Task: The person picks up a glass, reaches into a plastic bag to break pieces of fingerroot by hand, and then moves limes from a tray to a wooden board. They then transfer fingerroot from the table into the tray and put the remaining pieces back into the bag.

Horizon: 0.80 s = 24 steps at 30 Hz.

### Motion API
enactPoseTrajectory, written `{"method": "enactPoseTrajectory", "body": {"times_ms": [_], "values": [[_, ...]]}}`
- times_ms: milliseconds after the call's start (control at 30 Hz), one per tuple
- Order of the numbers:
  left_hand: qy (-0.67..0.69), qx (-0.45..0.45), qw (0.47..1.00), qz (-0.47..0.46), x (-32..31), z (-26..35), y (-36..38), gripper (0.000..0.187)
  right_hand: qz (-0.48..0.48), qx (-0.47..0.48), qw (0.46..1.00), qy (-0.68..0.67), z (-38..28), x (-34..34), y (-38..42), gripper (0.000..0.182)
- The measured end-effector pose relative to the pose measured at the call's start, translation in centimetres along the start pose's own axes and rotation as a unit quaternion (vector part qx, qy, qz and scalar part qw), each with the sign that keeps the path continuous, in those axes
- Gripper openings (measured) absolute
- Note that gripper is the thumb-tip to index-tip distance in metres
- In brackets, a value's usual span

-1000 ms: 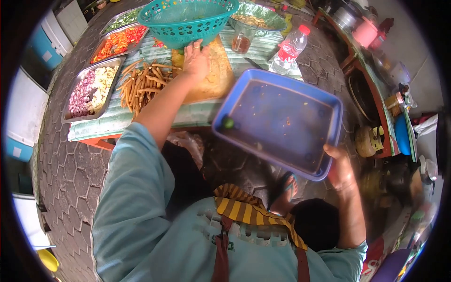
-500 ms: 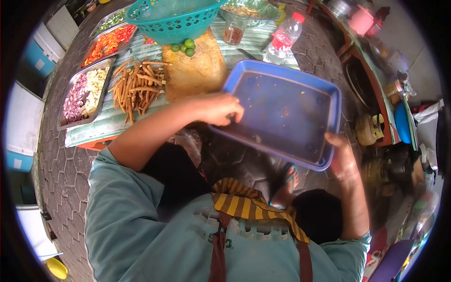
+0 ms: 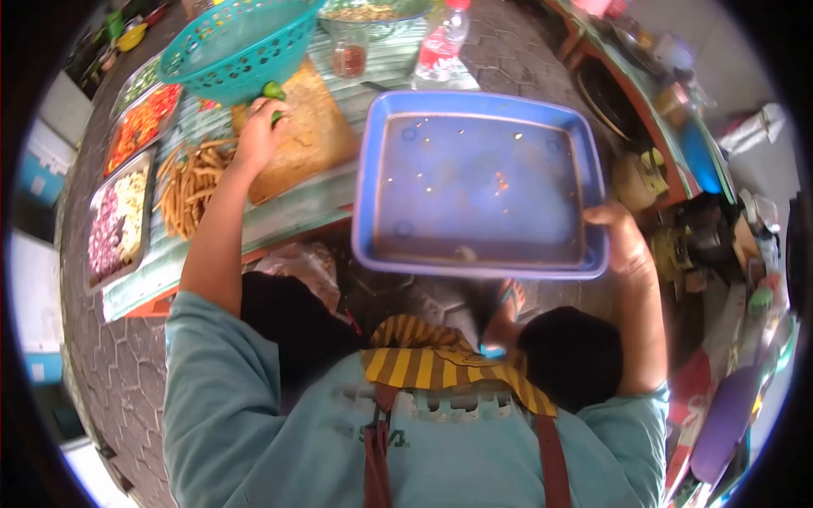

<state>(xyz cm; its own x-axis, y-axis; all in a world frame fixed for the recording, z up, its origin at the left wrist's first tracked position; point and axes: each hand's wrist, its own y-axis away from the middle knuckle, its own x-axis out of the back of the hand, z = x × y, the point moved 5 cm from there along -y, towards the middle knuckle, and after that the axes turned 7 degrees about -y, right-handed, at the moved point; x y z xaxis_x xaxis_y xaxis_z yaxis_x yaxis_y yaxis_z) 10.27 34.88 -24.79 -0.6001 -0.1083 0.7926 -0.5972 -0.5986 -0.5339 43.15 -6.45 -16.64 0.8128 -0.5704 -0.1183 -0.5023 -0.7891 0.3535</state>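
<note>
My right hand [image 3: 625, 244] grips the tilted blue tray [image 3: 483, 190] by one edge at centre frame; it could slip. Upper left, my left hand [image 3: 257, 131] fingers pinch a lime [image 3: 273, 91] over the board [image 3: 296, 140]; it may roll

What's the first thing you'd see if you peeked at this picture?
The big blue tray fills the middle, its right edge held by the right hand. Up left, the left hand places a green lime on the wooden cutting board, just under a teal basket.
</note>
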Motion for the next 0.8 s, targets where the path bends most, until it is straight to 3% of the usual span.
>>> {"method": "enactPoseTrajectory", "body": {"times_ms": [133, 200, 267, 333, 400, 467, 600, 667, 733, 767, 800], "values": [[-0.045, -0.042, 0.993, 0.099, 2.1, 2.0, -0.1, 0.03, 0.165, 0.099, 0.981, -0.011, -1.8, 10.2, 1.8, 0.024], [-0.041, -0.028, 0.993, 0.105, 3.2, 2.4, -0.1, 0.029, 0.238, 0.206, 0.949, 0.02, -4.1, 10.8, 5.1, 0.024], [-0.025, -0.043, 0.992, 0.117, 3.4, 2.6, 0.5, 0.029, 0.406, 0.342, 0.845, 0.071, -4.1, 13.4, 5.7, 0.018], [-0.017, -0.065, 0.991, 0.119, 3.5, 2.9, 0.9, 0.029, 0.495, 0.297, 0.729, 0.367, -2.0, 16.2, 4.0, 0.021], [-0.078, -0.044, 0.99, 0.105, 3.4, 3.4, 1.5, 0.03, 0.493, 0.321, 0.567, 0.576, 1.2, 16.0, 0.6, 0.032], [-0.084, -0.052, 0.991, 0.092, 3.7, 4.1, 2.0, 0.03, 0.451, 0.235, 0.594, 0.623, 5.1, 15.4, -2.6, 0.038], [-0.121, -0.059, 0.987, 0.084, 5.2, 5.2, 3.0, 0.03, 0.183, 0.067, 0.542, 0.817, 13.9, 17.3, -7.5, 0.028], [-0.14, -0.051, 0.986, 0.078, 6.4, 5.6, 3.7, 0.029, 0.216, 0.013, 0.556, 0.802, 14.1, 18.6, -7.8, 0.026], [-0.134, -0.027, 0.988, 0.073, 7.5, 5.4, 4.5, 0.028, 0.336, 0.086, 0.567, 0.748, 12.3, 20.6, -7.7, 0.026], [-0.136, -0.023, 0.987, 0.077, 8.0, 5.2, 5.1, 0.028, 0.362, 0.073, 0.599, 0.71, 11.0, 21.0, -6.9, 0.03], [-0.123, -0.012, 0.989, 0.075, 8.3, 4.8, 5.4, 0.028, 0.364, 0.08, 0.596, 0.711, 10.0, 21.1, -6.3, 0.03]]}}
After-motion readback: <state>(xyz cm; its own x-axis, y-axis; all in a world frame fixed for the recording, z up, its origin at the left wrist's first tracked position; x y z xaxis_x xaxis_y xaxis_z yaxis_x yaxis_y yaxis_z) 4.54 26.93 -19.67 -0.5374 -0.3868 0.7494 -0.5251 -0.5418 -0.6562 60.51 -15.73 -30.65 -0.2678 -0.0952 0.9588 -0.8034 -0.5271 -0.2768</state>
